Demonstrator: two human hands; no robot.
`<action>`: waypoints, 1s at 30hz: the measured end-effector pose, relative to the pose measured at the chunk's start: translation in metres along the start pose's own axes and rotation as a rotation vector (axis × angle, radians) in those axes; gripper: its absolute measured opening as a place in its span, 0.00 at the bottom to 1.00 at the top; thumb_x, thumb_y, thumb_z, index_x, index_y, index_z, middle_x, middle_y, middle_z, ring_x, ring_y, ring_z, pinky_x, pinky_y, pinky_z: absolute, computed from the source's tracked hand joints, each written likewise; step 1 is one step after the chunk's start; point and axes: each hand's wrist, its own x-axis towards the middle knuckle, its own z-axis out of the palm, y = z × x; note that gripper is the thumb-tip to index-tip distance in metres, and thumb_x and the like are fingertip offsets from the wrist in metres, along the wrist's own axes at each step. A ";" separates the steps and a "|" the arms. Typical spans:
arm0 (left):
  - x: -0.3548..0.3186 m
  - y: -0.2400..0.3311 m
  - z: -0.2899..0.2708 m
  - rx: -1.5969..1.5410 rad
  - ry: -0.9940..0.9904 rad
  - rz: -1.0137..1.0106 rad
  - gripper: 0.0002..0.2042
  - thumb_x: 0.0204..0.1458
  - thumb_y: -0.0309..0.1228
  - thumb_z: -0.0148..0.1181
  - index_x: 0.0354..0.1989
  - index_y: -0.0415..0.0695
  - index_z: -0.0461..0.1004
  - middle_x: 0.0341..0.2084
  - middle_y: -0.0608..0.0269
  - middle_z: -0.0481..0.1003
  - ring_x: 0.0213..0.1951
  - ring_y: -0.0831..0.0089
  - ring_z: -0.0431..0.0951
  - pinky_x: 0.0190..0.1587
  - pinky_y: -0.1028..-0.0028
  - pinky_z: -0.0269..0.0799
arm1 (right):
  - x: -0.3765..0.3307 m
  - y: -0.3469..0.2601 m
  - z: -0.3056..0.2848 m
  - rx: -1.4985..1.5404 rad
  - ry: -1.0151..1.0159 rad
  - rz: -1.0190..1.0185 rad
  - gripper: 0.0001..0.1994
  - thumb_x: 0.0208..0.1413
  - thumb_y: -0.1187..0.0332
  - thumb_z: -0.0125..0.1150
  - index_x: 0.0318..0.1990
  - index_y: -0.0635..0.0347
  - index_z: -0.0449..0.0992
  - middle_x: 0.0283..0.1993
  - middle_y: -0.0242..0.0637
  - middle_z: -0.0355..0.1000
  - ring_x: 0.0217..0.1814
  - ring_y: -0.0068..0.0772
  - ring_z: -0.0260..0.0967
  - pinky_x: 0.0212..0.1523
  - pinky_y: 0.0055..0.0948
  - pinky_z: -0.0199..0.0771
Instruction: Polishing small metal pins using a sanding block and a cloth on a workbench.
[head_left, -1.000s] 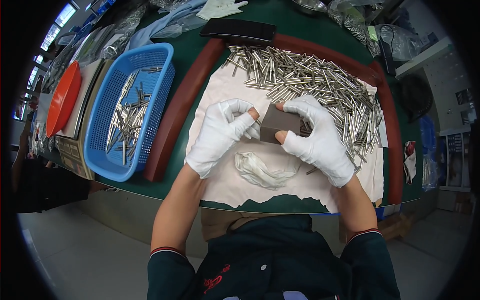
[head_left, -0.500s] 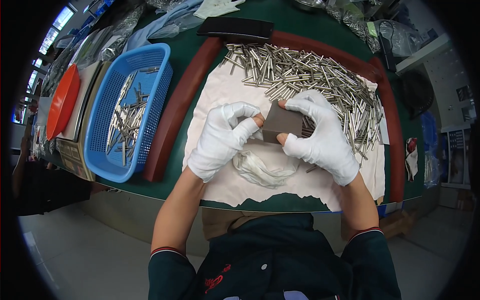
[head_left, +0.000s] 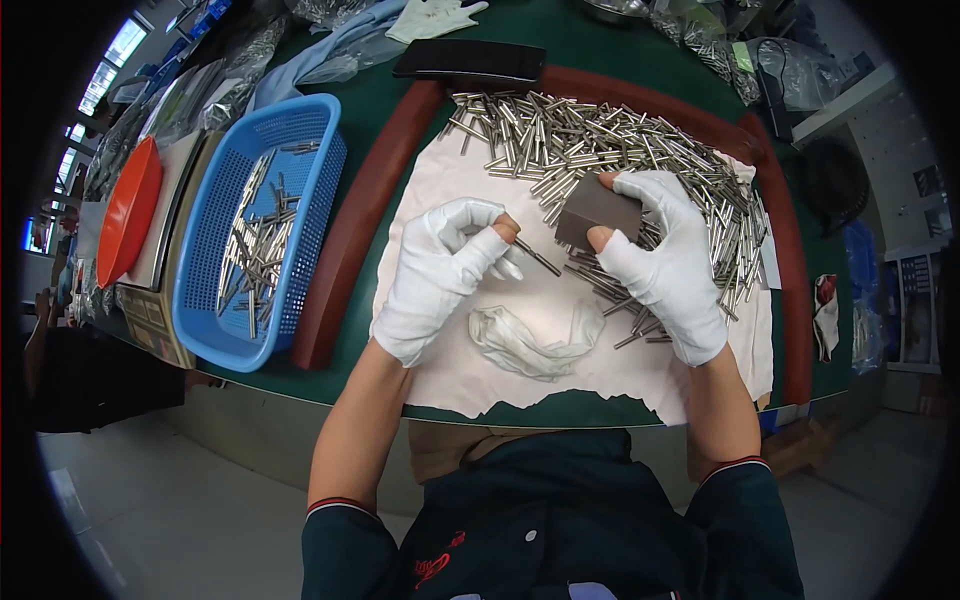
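My left hand [head_left: 436, 280], in a white glove with bare fingertips, pinches a thin metal pin [head_left: 541, 260] between thumb and forefinger. The pin slants down to the right, its free end over the cloth. In my right hand [head_left: 672, 268], gloved the same way, is a dark brown block [head_left: 600, 212] with flat sides, gripped between thumb and fingers. Block and pin are apart. Behind and beneath the right hand spreads a large heap of metal pins [head_left: 610, 135]. A crumpled whitish rag [head_left: 530, 345] lies on the pale cloth [head_left: 425, 200] below both hands.
Brown padded rails [head_left: 335, 265] border the cloth on three sides. Left of them stands a blue plastic basket [head_left: 195, 310] with more pins, beside a red tray [head_left: 130, 215]. A black phone-like slab [head_left: 470, 60] rests on the far rail. Plastic bags [head_left: 800, 75] lie at the far right.
My right hand has drawn the brown block away to the right, off the pin. The pin, hidden behind the block before, now shows in my left hand.
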 end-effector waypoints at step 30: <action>0.002 -0.007 0.001 -0.168 -0.297 -0.009 0.31 0.56 0.18 0.48 0.70 0.48 0.52 0.32 0.67 0.70 0.29 0.81 0.75 0.33 0.81 0.72 | -0.007 -0.006 0.014 0.174 -0.102 -0.039 0.28 0.38 0.61 0.70 0.48 0.67 0.74 0.46 0.43 0.68 0.50 0.36 0.67 0.53 0.31 0.68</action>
